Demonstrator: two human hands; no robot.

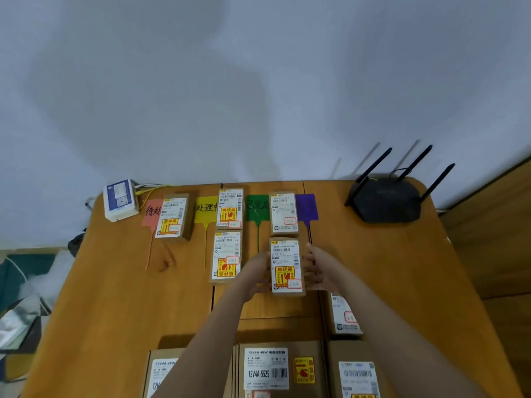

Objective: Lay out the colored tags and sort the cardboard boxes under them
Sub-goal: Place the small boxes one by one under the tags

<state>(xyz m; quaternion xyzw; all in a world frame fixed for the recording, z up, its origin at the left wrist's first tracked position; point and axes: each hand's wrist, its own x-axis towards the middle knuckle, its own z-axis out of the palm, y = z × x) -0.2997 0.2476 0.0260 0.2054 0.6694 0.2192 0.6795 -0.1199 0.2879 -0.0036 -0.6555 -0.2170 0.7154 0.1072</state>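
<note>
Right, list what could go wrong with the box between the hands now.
1. The held box sits close under the box above it; pushed further, it may shove that one off line.
2. The right hand lies over the purple tag stem and could drag it.
3. The left hand is near the neighbouring box and might nudge it.
</note>
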